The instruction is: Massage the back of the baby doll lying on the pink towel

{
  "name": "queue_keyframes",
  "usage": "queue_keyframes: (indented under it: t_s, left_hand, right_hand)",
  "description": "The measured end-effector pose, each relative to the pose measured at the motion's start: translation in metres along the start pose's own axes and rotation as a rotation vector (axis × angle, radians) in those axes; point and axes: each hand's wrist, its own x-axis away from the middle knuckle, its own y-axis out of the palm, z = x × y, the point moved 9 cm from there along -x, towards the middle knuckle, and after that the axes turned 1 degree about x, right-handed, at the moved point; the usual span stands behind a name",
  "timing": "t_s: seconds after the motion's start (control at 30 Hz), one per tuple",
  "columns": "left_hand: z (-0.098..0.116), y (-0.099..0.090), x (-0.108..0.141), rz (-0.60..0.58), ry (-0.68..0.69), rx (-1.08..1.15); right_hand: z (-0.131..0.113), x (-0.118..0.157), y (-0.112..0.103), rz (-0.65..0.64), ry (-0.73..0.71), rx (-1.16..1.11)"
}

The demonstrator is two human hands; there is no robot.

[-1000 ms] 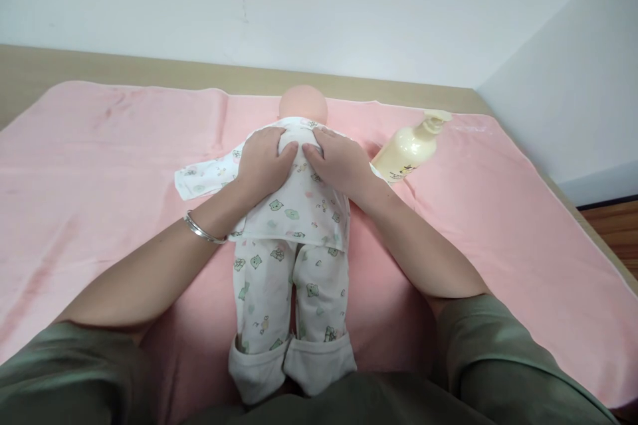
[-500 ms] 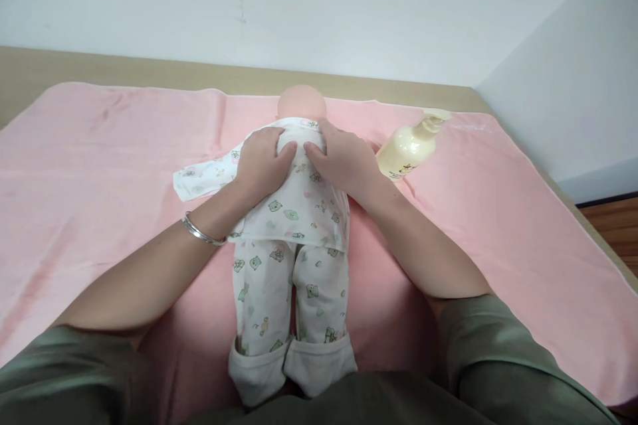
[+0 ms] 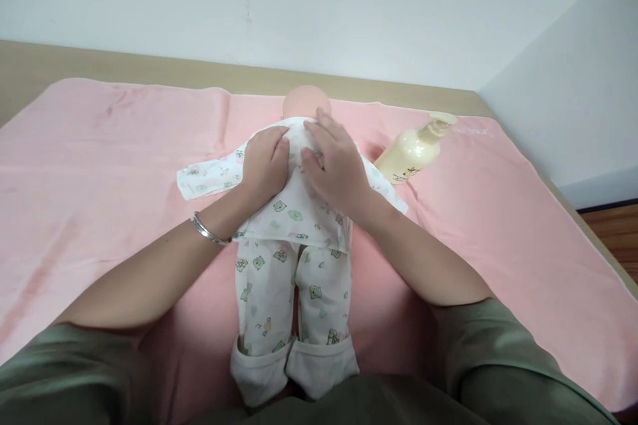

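Note:
A baby doll (image 3: 307, 102) lies on a pink cloth with the back of its bald head up. It wears a white printed top (image 3: 299, 216) and matching trousers (image 3: 264, 299) with wide cuffs. On the left of its upper back rests my left hand (image 3: 266, 163), which wears a silver bangle (image 3: 207, 229) at the wrist; its fingers wrap over the shoulder. My right hand (image 3: 339, 166) touches the right side of the upper back, its thumb and fingers spread. Both sleeves of the top stretch out sideways.
A pale yellow pump bottle (image 3: 411, 154) lies tilted right of the doll. Under everything is the pink cloth (image 3: 109, 212) on a wooden surface (image 3: 164, 72). A white wall (image 3: 349, 13) stands behind, another at right.
My right hand has shifted slightly and turned, its fingers lifted and more apart. The right sleeve now shows beyond my wrist. The view has moved a little.

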Motion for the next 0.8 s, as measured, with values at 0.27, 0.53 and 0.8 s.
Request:
queue_keyframes:
  t_s: [0.27,0.53,0.8]
  left_hand:
    - [-0.002,0.0,-0.001,0.053,0.027,0.042]
    - [0.002,-0.001,-0.001,0.03,0.037,0.055]
    - [0.001,0.0,-0.001,0.01,0.028,0.049]
  right_hand:
    - [0.005,-0.001,0.017,-0.1,0.053,0.003]
    - [-0.001,0.0,-0.009,0.06,0.01,-0.055]
    - [0.002,0.0,0.016,-0.194,0.106,0.048]
